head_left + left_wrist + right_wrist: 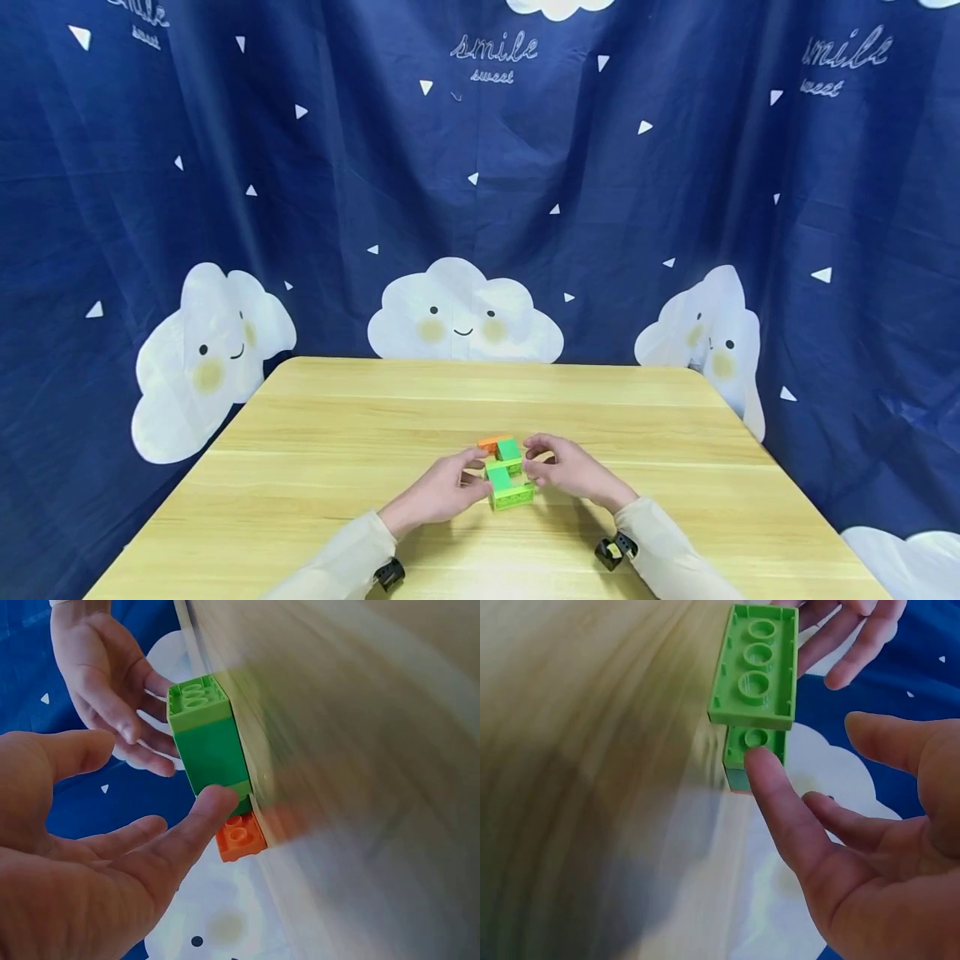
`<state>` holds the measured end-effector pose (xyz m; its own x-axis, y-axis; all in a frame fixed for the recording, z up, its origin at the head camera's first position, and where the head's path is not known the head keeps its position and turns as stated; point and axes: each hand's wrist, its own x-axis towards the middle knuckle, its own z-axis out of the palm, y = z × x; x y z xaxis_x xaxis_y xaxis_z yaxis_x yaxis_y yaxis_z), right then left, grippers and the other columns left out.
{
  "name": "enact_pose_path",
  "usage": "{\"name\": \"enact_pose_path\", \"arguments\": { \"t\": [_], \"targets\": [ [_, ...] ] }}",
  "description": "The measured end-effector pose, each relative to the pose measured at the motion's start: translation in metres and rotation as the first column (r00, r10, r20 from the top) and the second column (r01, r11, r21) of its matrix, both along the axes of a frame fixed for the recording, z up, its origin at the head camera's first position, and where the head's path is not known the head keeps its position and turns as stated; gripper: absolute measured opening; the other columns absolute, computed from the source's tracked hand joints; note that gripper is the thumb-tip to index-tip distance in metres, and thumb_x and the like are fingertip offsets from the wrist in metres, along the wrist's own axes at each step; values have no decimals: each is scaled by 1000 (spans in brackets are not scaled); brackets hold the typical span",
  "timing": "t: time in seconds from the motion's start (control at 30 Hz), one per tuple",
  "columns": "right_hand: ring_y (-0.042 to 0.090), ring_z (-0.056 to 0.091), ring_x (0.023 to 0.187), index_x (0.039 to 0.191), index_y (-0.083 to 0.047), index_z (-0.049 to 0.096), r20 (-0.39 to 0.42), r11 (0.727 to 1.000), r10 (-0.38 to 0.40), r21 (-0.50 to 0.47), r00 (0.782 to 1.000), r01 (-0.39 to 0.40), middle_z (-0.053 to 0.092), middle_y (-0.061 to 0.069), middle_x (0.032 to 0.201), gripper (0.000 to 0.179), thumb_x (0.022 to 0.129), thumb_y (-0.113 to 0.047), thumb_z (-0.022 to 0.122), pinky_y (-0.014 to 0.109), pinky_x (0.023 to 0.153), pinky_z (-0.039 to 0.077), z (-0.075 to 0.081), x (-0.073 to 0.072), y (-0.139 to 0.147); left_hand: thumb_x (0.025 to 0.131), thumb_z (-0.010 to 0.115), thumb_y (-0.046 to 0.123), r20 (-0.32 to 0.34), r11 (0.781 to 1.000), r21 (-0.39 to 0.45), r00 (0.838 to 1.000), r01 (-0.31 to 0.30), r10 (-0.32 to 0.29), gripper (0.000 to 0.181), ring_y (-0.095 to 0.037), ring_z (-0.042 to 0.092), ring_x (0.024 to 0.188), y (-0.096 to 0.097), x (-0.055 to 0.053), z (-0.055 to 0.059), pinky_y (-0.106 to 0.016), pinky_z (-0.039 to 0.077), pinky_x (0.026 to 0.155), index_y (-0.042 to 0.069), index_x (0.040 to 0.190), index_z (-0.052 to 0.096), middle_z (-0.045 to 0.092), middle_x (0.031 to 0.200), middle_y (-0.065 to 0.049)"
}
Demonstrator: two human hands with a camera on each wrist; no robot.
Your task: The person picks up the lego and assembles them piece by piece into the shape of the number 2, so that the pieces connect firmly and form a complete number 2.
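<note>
A joined group of toy building bricks lies on its side on the wooden table. In the head view it has a lime green brick (513,499) at the near end, a darker green brick (498,477) behind it, then another green brick (508,450) and an orange brick (489,444) at the far end. My left hand (447,487) is at the group's left side, a fingertip overlapping the darker green brick (214,759) in the left wrist view. On the other side my right hand (567,469) has loosely bent, parted fingers, one fingertip at the rear lime brick (755,738).
The light wooden table (337,417) extends around the bricks on all sides. A dark blue curtain (480,208) with white clouds hangs behind its far edge. Black straps with small devices sit on both wrists, over pale sleeves (667,542).
</note>
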<state>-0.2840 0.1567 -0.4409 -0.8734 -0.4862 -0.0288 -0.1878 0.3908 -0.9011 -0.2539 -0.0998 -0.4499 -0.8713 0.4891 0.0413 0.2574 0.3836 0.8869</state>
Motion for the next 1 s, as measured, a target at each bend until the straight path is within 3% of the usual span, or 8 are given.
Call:
{"name": "enact_pose_path", "arguments": {
  "t": [0.27,0.5,0.87,1.0],
  "targets": [
    [21,68,95,144,14,43,71,1000,23,7,997,-24,58,21,129,59,102,-21,65,38,85,60,-6,2,-5,100,68,21,59,999,41,998,-10,7,65,-41,57,130,0,-1,-3,-46,53,102,-7,150,39,51,146,-30],
    [19,68,91,145,16,42,81,999,7,35,997,-10,58,19,130,62,102,-22,65,38,84,60,-1,9,-10,101,64,16,34,999,36,999,17,-18,57,-43,54,133,-2,-3,-5,-46,51,104,-9,147,42,50,147,-29],
    [24,69,98,144,13,46,0,993,6,119,1000,-6,62,18,127,61,101,-27,65,41,86,59,3,11,-12,102,62,17,-10,999,-32,999,39,-39,55,-42,49,139,-2,-3,-6,-52,45,109,-5,149,42,50,149,-26],
    [28,66,110,145,9,48,-29,986,9,169,1000,-4,61,18,132,61,102,-32,64,45,92,57,3,10,-8,102,63,20,-26,998,-59,999,20,-22,57,-44,48,139,-2,-2,-4,-55,44,110,-4,149,42,48,151,-26]
  ]
}}
